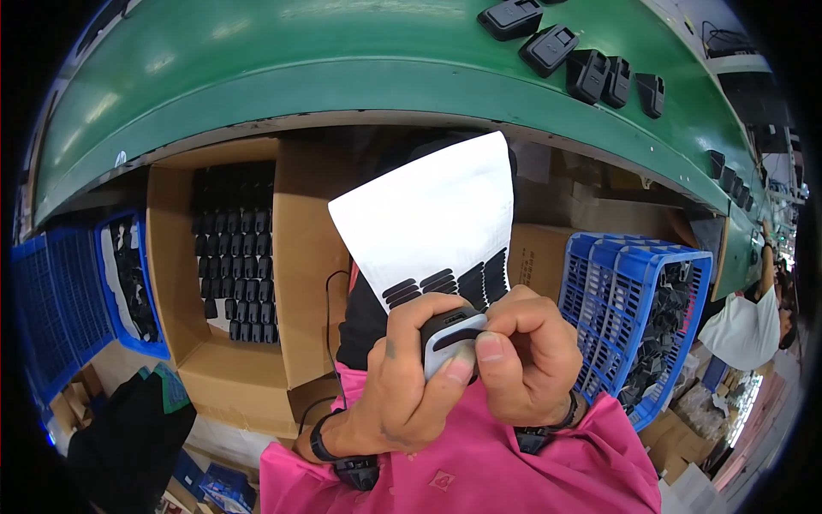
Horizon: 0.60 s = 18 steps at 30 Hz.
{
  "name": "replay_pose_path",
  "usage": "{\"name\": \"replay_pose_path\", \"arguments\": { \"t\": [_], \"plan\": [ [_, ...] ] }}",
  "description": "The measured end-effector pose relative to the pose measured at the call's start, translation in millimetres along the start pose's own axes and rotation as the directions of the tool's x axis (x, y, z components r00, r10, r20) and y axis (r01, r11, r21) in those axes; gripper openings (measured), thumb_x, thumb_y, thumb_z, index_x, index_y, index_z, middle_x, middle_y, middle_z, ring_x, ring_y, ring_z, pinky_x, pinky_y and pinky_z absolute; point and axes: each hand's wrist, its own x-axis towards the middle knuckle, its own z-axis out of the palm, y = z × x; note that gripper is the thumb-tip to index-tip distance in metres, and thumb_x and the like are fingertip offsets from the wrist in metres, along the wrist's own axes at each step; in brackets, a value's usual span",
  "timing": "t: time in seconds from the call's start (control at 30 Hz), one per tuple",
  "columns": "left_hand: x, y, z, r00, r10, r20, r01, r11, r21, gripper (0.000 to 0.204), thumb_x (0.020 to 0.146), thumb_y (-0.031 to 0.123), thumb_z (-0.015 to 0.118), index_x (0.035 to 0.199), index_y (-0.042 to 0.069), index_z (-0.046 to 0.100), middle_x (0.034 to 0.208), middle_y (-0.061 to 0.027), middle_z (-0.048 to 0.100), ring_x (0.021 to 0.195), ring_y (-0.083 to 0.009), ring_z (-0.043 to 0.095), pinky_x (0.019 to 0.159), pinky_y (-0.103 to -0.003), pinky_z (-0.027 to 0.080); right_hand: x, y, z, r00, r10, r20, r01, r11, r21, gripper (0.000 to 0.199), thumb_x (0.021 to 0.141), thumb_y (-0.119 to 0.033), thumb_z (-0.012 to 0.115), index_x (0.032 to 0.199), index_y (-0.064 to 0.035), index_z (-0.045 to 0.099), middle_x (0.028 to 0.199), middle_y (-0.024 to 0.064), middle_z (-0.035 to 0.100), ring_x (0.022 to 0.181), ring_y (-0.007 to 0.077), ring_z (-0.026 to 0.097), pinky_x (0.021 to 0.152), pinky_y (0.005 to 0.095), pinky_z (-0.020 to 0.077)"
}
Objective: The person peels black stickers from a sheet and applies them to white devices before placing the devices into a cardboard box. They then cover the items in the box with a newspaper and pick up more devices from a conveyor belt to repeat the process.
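My left hand (407, 381) is closed around a small black device housing with a light grey face (435, 355), held up over my lap. A black rounded strip (452, 338), like an adhesive pad, lies across that grey face. My right hand (533, 360) pinches the strip's right end between thumb and index finger. Just beyond my hands, a white sheet (428, 206) rests over my lap. Rows of black rounded strips (438, 281) sit along its near edge, partly hidden by my fingers.
A green workbench (342, 86) crosses ahead, with several black housings (548, 50) at its right. To the left stands an open cardboard box (227, 368) with rows of black parts; a blue crate (604, 317) of dark parts is at right. Another person's hand (767, 230) shows far right.
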Motion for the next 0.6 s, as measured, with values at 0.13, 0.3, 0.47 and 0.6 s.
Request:
{"name": "replay_pose_path", "arguments": {
  "t": [0.13,0.3,0.47,0.6],
  "plan": [
    [-2.1,-3.0,0.4,1.0,-0.009,0.0,0.009,1.0,-0.016,0.04,0.087,0.008,0.051,0.121,-0.008,0.037,0.092,-0.0191,0.061,0.072,-0.0235,0.062,0.066,-0.033,0.05,-0.1,1.7,1.6,1.0,-0.009,-0.005,0.009,1.0,-0.015,0.011,0.077,0.002,0.064,0.082,0.0012,0.054,0.067,0.0079,0.057,0.051,0.0126,0.053,0.047,0.0239,0.0422],
    [-1.3,-3.2,1.4,1.0,0.007,-0.014,-0.007,1.0,-0.008,0.041,0.087,0.009,0.051,0.121,-0.008,0.037,0.094,-0.0194,0.06,0.076,-0.0244,0.062,0.069,-0.034,0.049,0.2,1.0,1.2,1.0,-0.019,0.011,0.019,0.999,-0.033,0.01,0.081,-0.001,0.061,0.083,0.0015,0.052,0.069,0.0077,0.055,0.054,0.0103,0.048,0.048,0.0224,0.0381],
    [-1.5,-5.4,1.4,0.998,0.052,-0.031,-0.051,0.998,0.034,0.041,0.086,0.008,0.052,0.121,-0.008,0.038,0.096,-0.0196,0.06,0.076,-0.0248,0.062,0.068,-0.033,0.05,1.7,0.7,1.9,1.0,-0.026,-0.014,0.025,0.999,-0.04,0.013,0.077,0.002,0.065,0.081,0.0012,0.053,0.066,0.0079,0.057,0.05,0.0129,0.053,0.046,0.024,0.0421],
    [-1.0,-7.4,1.6,0.994,0.105,-0.044,-0.1,0.99,0.101,0.04,0.086,0.008,0.052,0.12,-0.009,0.04,0.099,-0.0199,0.059,0.076,-0.0249,0.062,0.069,-0.033,0.05,0.6,2.9,2.6,0.999,-0.045,0.004,0.046,0.998,-0.046,0.009,0.082,-0.001,0.059,0.083,0.0021,0.05,0.069,0.0075,0.054,0.056,0.0086,0.044,0.048,0.0213,0.0344]
  ]
}}
